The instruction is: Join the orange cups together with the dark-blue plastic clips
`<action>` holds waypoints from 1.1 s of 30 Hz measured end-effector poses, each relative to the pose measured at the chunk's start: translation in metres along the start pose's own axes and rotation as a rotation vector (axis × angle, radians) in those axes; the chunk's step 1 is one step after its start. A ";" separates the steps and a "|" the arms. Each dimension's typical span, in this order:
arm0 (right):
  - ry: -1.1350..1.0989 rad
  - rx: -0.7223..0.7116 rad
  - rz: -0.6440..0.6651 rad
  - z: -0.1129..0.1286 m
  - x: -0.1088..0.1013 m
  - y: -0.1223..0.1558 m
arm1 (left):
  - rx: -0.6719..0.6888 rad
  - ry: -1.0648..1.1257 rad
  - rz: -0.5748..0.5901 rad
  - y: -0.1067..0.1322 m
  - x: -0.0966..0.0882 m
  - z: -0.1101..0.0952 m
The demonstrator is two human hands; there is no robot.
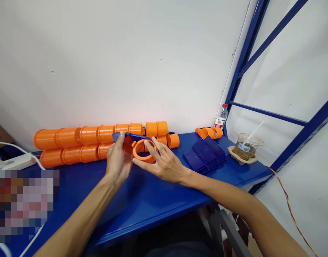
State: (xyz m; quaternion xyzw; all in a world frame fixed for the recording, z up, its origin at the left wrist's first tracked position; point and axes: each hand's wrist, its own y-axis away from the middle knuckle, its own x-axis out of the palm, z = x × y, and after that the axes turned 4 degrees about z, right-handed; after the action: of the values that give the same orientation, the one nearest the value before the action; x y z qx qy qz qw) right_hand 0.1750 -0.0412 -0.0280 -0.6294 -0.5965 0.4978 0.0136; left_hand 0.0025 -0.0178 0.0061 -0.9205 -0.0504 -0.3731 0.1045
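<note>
My left hand (118, 160) grips a flat dark blue plastic piece (137, 136), with the thumb on its upper edge. My right hand (168, 162) has its thumb and fingers around an orange plastic ring (135, 156), which has a small tab on its rim. Ring and blue piece are close together between the hands; whether they are joined I cannot tell. Right behind them, two long rows of orange cylinders (70, 137) lie on their sides. A fanned pile of dark blue flat pieces (203, 157) rests to the right of my right hand.
The blue table (142, 200) stands against a white wall. Small orange parts (212, 132), a bottle (220, 119) and a drink cup with a straw (245, 147) are at the right. A blue metal frame (268, 116) rises there. White cables (35, 159) run along the left.
</note>
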 end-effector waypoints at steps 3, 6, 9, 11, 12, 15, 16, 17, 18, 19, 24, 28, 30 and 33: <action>0.000 0.009 0.014 -0.003 -0.001 0.000 | 0.046 0.013 -0.029 0.002 0.005 -0.001; -0.036 0.059 0.041 -0.007 -0.004 -0.001 | 0.107 0.011 -0.017 0.004 0.009 -0.002; -0.080 0.112 0.052 -0.012 -0.006 -0.003 | 0.162 -0.026 0.001 0.007 0.013 -0.005; -0.113 0.130 0.035 -0.020 -0.009 -0.003 | 0.171 -0.054 0.030 0.009 0.014 -0.008; -0.132 0.149 0.022 -0.025 -0.012 -0.003 | 0.171 -0.062 0.041 0.009 0.014 -0.008; -0.198 0.311 -0.041 -0.050 -0.024 -0.002 | 0.154 -0.084 0.028 0.009 0.012 -0.008; -0.217 0.399 -0.066 -0.060 -0.029 0.000 | 0.144 -0.092 0.019 0.008 0.011 -0.007; -0.229 0.494 -0.091 -0.071 -0.035 0.001 | 0.133 -0.100 0.014 0.008 0.011 -0.006; -0.233 0.582 -0.114 -0.083 -0.041 0.003 | 0.122 -0.109 0.012 0.007 0.010 -0.005; -0.232 0.668 -0.131 -0.095 -0.047 0.006 | 0.113 -0.118 0.011 0.007 0.010 -0.003; -0.251 0.944 0.072 -0.163 -0.067 0.029 | 0.086 -0.152 0.004 0.007 0.011 0.002; -0.239 1.073 0.419 -0.209 -0.067 0.039 | 0.086 -0.161 0.016 0.007 0.009 0.004; -0.295 1.144 0.586 -0.222 -0.064 0.038 | 0.079 -0.168 0.019 0.006 0.009 0.004; -0.390 1.231 0.742 -0.228 -0.056 0.033 | 0.064 -0.178 0.016 0.006 0.008 0.005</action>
State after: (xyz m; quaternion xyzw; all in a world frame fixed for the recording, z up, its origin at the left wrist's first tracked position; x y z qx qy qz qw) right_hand 0.3575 0.0372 0.1008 -0.5684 0.0504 0.8164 0.0885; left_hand 0.0122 -0.0225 0.0075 -0.9465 -0.0640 -0.2873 0.1322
